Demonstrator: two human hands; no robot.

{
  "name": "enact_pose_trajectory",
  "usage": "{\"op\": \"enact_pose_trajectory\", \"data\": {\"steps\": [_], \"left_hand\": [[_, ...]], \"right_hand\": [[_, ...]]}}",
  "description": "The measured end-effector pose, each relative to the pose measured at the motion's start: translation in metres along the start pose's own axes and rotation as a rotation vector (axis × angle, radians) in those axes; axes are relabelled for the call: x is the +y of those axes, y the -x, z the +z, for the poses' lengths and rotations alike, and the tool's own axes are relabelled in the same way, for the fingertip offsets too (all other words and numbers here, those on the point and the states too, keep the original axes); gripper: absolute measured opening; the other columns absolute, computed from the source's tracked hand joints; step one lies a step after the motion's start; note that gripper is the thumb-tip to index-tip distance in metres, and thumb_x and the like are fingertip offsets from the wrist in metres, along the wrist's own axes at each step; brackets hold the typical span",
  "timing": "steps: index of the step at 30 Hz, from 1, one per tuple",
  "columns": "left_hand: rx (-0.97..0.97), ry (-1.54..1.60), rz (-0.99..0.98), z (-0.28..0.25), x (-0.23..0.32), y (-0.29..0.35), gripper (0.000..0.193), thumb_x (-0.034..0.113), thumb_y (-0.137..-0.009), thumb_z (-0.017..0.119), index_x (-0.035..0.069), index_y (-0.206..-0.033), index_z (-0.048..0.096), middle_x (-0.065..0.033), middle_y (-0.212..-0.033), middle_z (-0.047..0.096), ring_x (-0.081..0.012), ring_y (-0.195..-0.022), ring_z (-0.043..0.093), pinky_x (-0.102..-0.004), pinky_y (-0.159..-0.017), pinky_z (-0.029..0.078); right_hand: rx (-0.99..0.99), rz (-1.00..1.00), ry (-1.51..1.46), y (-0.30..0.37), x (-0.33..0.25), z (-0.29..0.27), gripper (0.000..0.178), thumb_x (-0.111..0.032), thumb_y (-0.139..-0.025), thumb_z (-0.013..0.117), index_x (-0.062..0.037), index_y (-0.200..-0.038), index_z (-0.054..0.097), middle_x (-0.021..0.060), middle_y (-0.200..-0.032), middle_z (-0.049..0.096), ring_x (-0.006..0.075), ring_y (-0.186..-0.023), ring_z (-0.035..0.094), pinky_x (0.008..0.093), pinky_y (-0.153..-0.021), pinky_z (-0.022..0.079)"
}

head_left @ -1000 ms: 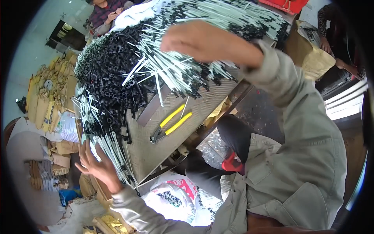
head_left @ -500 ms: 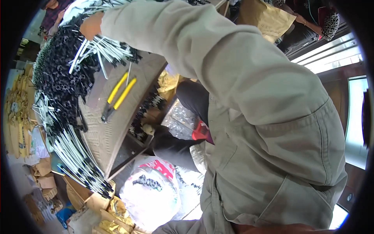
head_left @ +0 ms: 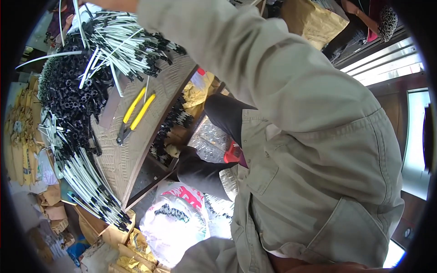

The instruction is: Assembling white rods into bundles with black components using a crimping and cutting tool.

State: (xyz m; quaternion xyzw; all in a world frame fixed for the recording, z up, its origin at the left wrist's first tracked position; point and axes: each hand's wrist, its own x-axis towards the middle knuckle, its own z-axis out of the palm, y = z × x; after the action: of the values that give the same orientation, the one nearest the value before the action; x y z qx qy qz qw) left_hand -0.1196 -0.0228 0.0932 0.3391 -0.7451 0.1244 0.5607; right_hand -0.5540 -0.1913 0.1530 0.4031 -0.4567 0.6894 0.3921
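Note:
My right hand [head_left: 111, 3] is at the top left, mostly cut off by the upper edge. Several thin white tubes [head_left: 79, 22] stand raised beside its fingers and appear gripped in them; the fingertips are barely visible. Another white tube [head_left: 48, 58] curves out to the left. Below the hand lies a pile of white tubes with black ends [head_left: 120, 38], alongside a heap of black plastic parts [head_left: 75, 86]. Yellow-handled pliers [head_left: 135, 111] rest on the cardboard-covered table [head_left: 116, 152]. My left sleeve [head_left: 205, 257] shows at the bottom; the left hand is out of the picture.
More white tubes [head_left: 88, 182] with black ends lie along the table's near left part. A filled plastic bag [head_left: 173, 223] and open cardboard boxes [head_left: 116, 234] stand below. Stacked cardboard [head_left: 20, 132] is at far left. Another person's arm [head_left: 359, 13] appears beside brown paper [head_left: 314, 20] at top right.
My right hand has moved up from the tube pile to the upper edge. White tubes now stick up beside it, and more of the pile is uncovered.

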Motion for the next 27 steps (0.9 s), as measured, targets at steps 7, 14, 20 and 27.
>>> {"op": "enact_pose_trajectory", "data": {"steps": [7,14,20,27], "left_hand": [[-0.370,0.700,-0.439,0.086,0.015,0.027,0.055,0.036,-0.093,0.038,0.002,-0.135,0.028,-0.0225,-0.124,0.045,-0.0301,-0.112,0.048,-0.0438,-0.094,0.039],[-0.060,0.977,-1.013,0.125,0.062,0.035,0.026,0.024,-0.091,0.051,0.006,-0.073,0.046,0.0042,-0.057,0.038,-0.0037,-0.052,0.033,-0.0186,-0.047,0.026],[0.165,1.141,-1.280,0.121,0.040,0.043,0.014,0.023,-0.092,0.049,0.012,-0.085,0.044,0.0065,-0.053,0.031,-0.0015,-0.040,0.025,-0.0179,-0.033,0.019],[0.387,0.996,-1.230,0.102,0.023,0.052,0.019,0.019,-0.089,0.054,0.011,-0.102,0.041,0.0054,-0.055,0.034,-0.0013,-0.040,0.025,-0.0178,-0.035,0.018]], "right_hand": [[-1.074,0.503,-0.617,0.088,-0.153,-0.138,0.019,-0.025,-0.086,0.058,-0.0079,-0.078,0.058,0.0002,-0.067,0.062,0.0069,-0.054,0.055,0.0228,-0.049,0.043],[-1.562,0.426,-0.737,0.123,-0.164,-0.160,0.021,-0.018,-0.083,0.058,-0.0011,-0.077,0.048,0.0057,-0.056,0.047,0.0107,-0.053,0.048,0.0295,-0.048,0.034],[-1.194,0.329,-0.109,0.074,-0.026,-0.006,0.025,-0.026,-0.080,0.059,-0.0025,-0.087,0.062,0.0115,-0.072,0.063,0.0256,-0.063,0.062,0.0361,-0.055,0.047],[-1.399,0.083,0.611,0.092,-0.007,0.032,0.022,-0.018,-0.068,0.061,-0.0042,-0.085,0.066,0.0152,-0.089,0.064,0.0332,-0.087,0.061,0.0442,-0.072,0.048]]}}
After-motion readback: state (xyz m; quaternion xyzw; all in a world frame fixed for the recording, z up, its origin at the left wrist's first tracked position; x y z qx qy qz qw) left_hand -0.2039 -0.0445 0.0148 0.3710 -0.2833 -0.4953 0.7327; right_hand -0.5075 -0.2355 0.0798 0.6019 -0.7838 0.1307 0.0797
